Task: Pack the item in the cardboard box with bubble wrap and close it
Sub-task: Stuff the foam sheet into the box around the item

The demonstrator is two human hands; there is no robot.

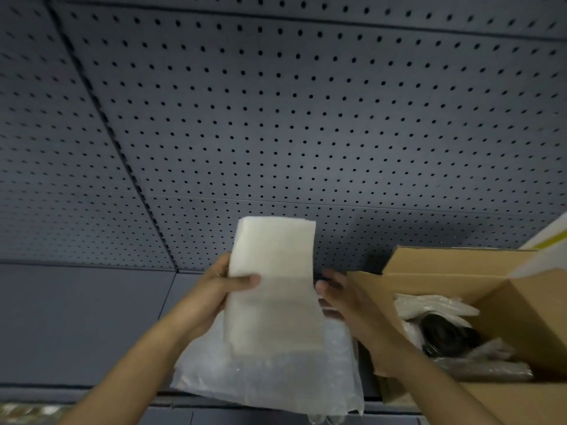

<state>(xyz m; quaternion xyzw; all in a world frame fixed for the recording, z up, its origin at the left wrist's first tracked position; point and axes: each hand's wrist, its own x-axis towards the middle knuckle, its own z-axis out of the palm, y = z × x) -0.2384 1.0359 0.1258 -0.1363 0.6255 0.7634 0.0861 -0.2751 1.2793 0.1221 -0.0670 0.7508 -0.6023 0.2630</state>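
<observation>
**Foam sheet held up beside the open box**

Much of the scene is hard to read; the dark item [445,337] in the cardboard box [460,271] shows only as a black rounded shape, half buried under crumpled bubble wrap [435,305], and what it is cannot be told; the box itself is cut off by the right and lower edges of the picture, and its near flap is partly covered by the right forearm. The left hand [214,289] grips a white foam sheet [273,286] at its left edge, thumb across the front, fingers hidden behind; the right hand [334,289] is spread open just beside the sheet's right edge, and whether it touches the sheet cannot be told. Under the foam hangs a clear plastic sheet [264,381], blurred, its lower corner running out of view at the bottom; how it is held is hidden.

The foam stands upright, left of the box and just beside its near flap; the box's flaps stand open. Behind everything is a grey pegboard wall [276,118]; the bench [76,326] to the left of the hands lies bare.
</observation>
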